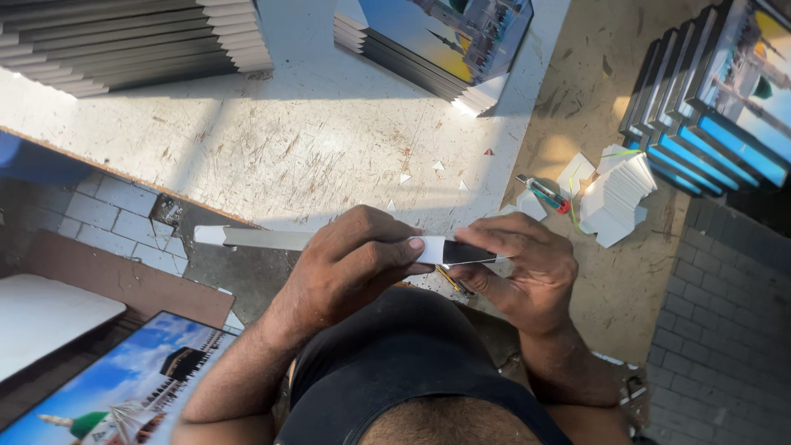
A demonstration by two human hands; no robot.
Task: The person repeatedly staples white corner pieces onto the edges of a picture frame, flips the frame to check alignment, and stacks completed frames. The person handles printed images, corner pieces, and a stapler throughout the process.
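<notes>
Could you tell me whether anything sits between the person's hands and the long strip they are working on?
Nothing visible does. The left hand and the right hand both grip the strip directly, holding it above the white board's edge.

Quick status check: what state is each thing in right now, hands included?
left hand: closed on the frame strip.
right hand: pinching the strip's dark end.
frame strip: held level, off the table.
utility knife: lying untouched.
white corner pieces: piled loosely.
framed pictures: stacked on edge.
</notes>
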